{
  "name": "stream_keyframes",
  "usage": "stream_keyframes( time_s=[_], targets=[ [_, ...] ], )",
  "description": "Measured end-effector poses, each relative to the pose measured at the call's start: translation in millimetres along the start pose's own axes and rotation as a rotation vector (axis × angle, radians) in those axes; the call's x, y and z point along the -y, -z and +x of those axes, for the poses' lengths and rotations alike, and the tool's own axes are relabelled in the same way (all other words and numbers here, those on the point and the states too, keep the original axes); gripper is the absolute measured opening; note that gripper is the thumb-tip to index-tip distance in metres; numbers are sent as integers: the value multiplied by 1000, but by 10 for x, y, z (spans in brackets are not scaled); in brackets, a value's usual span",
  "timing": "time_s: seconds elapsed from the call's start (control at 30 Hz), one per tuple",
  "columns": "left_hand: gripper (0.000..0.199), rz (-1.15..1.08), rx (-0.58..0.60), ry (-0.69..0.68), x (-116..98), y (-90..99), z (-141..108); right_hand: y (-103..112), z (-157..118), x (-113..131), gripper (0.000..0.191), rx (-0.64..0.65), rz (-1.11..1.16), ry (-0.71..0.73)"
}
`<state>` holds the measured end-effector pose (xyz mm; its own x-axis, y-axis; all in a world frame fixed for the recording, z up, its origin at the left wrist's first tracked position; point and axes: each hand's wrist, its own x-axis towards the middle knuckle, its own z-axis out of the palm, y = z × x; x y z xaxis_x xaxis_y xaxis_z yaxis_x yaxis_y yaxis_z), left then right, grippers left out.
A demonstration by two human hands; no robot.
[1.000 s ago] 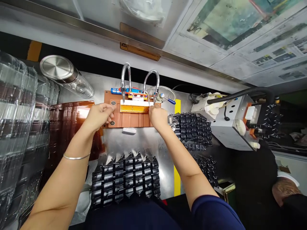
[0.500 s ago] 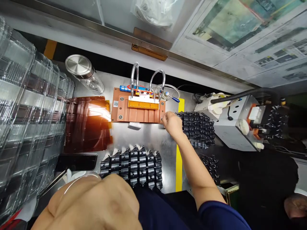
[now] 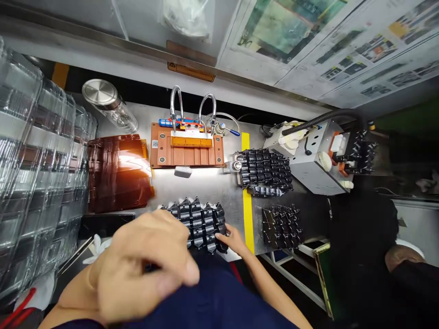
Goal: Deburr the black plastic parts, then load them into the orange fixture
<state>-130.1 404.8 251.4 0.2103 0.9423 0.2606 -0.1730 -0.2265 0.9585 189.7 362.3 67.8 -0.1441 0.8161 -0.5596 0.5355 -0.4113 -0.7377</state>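
My left hand (image 3: 144, 265) is large and blurred close to the camera, its fingers curled above a stack of black moulded plastic parts (image 3: 202, 226). Whether it holds anything is hidden. My right hand (image 3: 233, 240) rests its fingertips on that stack's near right end. Both hands are well away from the copper-brown fixture plate (image 3: 187, 157), which carries a yellow slotted strip (image 3: 187, 141) under a pair of metal gooseneck arms (image 3: 192, 103).
Another black stack (image 3: 264, 169) stands right of the plate, and a third (image 3: 283, 226) lies nearer. Amber trays (image 3: 116, 173) and clear plastic trays (image 3: 34, 151) fill the left. A grey machine box (image 3: 310, 160) sits at right, and a steel-lidded glass jar (image 3: 106, 103) at the back.
My right hand has moved from the fixture plate's corner down to the nearer black stack. My left hand has risen closer to the camera, and the view has shifted slightly.
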Motion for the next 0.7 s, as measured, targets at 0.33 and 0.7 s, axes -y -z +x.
stream_keyframes(
  time_s=[0.33,0.7],
  targets=[
    [22,958,-72,-59,1144,-38,589,443,925,1104,34,-320,-577,602],
    [26,1292,26,91,2113,304,1010,-52,1941,1431,36,-167,-948,828]
  ],
)
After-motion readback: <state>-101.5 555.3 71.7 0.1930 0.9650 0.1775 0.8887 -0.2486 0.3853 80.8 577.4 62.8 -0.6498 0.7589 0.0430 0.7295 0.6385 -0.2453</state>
